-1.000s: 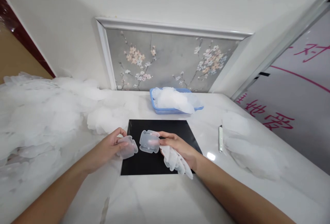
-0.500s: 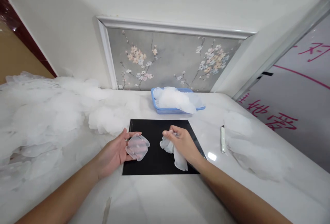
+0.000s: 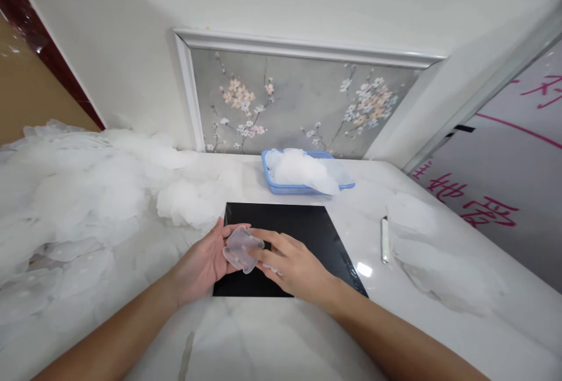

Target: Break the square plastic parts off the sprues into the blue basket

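Observation:
A translucent, pinkish silicone lid (image 3: pixel 239 250), roughly square with tabs at its corners, is in my left hand (image 3: pixel 209 261); the fingers lie behind it and it looks bent. My right hand (image 3: pixel 295 264) has come in from the right, its fingers closed at the lid's right-hand tabs. Below the right fingers a bit of whitish translucent material (image 3: pixel 273 269) shows; most of it is hidden by the hand. Both hands are above a black rectangular mat (image 3: pixel 302 223) on the white marbled table.
A blue basket (image 3: pixel 290 189) with translucent pieces stands behind the mat. A large heap of similar pieces (image 3: pixel 88 182) covers the left side. To the right lie a utility knife (image 3: pixel 385 239) and a blurred translucent bundle (image 3: pixel 443 270). A floral panel (image 3: pixel 298 100) is at the back.
My right hand has moved left to the lid in my left hand, and the lid has gone from flat to bent. The crumpled pieces the right hand held are now mostly out of sight.

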### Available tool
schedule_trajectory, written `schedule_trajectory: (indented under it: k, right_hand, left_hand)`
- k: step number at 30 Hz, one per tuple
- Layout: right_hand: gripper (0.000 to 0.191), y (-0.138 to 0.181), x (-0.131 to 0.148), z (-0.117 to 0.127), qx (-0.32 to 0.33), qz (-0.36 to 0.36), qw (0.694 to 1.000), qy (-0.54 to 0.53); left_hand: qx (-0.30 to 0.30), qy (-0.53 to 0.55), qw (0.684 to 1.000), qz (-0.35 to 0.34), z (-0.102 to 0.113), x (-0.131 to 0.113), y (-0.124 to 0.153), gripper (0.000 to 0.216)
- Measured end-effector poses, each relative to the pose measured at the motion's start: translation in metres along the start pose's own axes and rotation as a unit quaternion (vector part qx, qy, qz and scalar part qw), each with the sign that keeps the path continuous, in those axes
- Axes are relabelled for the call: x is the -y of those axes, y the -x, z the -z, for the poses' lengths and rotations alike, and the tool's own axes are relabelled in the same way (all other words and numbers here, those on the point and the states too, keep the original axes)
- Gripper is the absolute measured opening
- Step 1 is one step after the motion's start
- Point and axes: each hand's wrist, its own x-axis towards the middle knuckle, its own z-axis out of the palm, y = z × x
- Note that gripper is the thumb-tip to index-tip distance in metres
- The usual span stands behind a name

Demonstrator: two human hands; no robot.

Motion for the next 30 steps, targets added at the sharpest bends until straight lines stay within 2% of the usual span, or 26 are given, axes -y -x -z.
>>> schedule_trajectory:
  k: [2,3,4,5,6,7,8,9,10,12,13,15,19,21,23,25,26,28,30]
  right_hand:
    - [0.014,-0.002,-0.001,0.001,-0.024,-0.049,0.995,-0.087]
    - [0.009,-0.003,-0.001,0.002,-0.043,-0.114,0.981,-0.150]
    - [0.008,-0.004,-0.001,0.004,-0.062,-0.198,0.952,-0.224]
    - [0.010,-0.006,-0.002,0.006,-0.077,-0.289,0.905,-0.302]
    - [0.014,-0.008,-0.002,0.009,-0.086,-0.371,0.844,-0.377]
    - [0.019,-0.009,-0.003,0.012,-0.085,-0.435,0.777,-0.447]
    - [0.023,-0.011,-0.005,0.015,-0.077,-0.478,0.714,-0.506]
    - [0.027,-0.012,-0.006,0.017,-0.066,-0.504,0.659,-0.554]
    - [0.030,-0.013,-0.008,0.019,-0.057,-0.519,0.617,-0.588]
    - [0.034,-0.013,-0.012,0.022,-0.048,-0.527,0.577,-0.622]
    - [0.034,-0.012,-0.013,0.022,-0.046,-0.524,0.570,-0.631]
    - [0.034,-0.010,-0.017,0.022,-0.044,-0.514,0.565,-0.644]
    - [0.032,-0.006,-0.021,0.021,-0.031,-0.498,0.558,-0.663]
    - [0.032,-0.005,-0.021,0.021,-0.029,-0.494,0.554,-0.669]
    - [0.031,-0.005,-0.021,0.021,-0.029,-0.491,0.550,-0.675]
    - [0.031,-0.005,-0.021,0.022,-0.031,-0.486,0.544,-0.683]
    - [0.031,-0.006,-0.022,0.022,-0.032,-0.483,0.541,-0.687]
    - [0.031,-0.006,-0.022,0.022,-0.030,-0.479,0.538,-0.693]
    - [0.031,-0.006,-0.022,0.020,-0.033,-0.476,0.543,-0.691]
  left_hand:
    - [-0.013,-0.061,0.998,-0.022,0.001,0.004,-0.003,0.057]
    - [-0.032,-0.125,0.990,-0.052,0.003,0.005,-0.005,0.057]
    - [-0.060,-0.216,0.970,-0.098,0.006,0.005,-0.008,0.054]
    - [-0.094,-0.326,0.928,-0.156,0.010,0.003,-0.011,0.049]
    - [-0.131,-0.439,0.862,-0.216,0.016,0.000,-0.014,0.042]
    - [-0.167,-0.541,0.780,-0.266,0.023,-0.004,-0.018,0.036]
    - [-0.196,-0.619,0.699,-0.299,0.031,-0.009,-0.021,0.034]
    - [-0.224,-0.674,0.633,-0.309,0.038,-0.014,-0.024,0.033]
    - [-0.248,-0.713,0.582,-0.303,0.045,-0.018,-0.026,0.033]
    - [-0.272,-0.766,0.515,-0.270,0.055,-0.024,-0.029,0.028]
    - [-0.276,-0.784,0.495,-0.255,0.058,-0.026,-0.029,0.023]
    - [-0.279,-0.802,0.472,-0.238,0.058,-0.028,-0.028,0.013]
    - [-0.279,-0.792,0.486,-0.243,0.052,-0.032,-0.024,0.009]
    - [-0.274,-0.773,0.507,-0.267,0.049,-0.033,-0.022,0.005]
    - [-0.278,-0.735,0.540,-0.301,0.044,-0.033,-0.019,0.003]
    - [-0.287,-0.674,0.603,-0.315,0.038,-0.030,-0.016,0.005]
    - [-0.291,-0.636,0.646,-0.305,0.034,-0.027,-0.014,0.008]
    - [-0.276,-0.531,0.760,-0.253,0.026,-0.019,-0.011,0.016]
    - [-0.230,-0.408,0.863,-0.188,0.019,-0.010,-0.010,0.023]
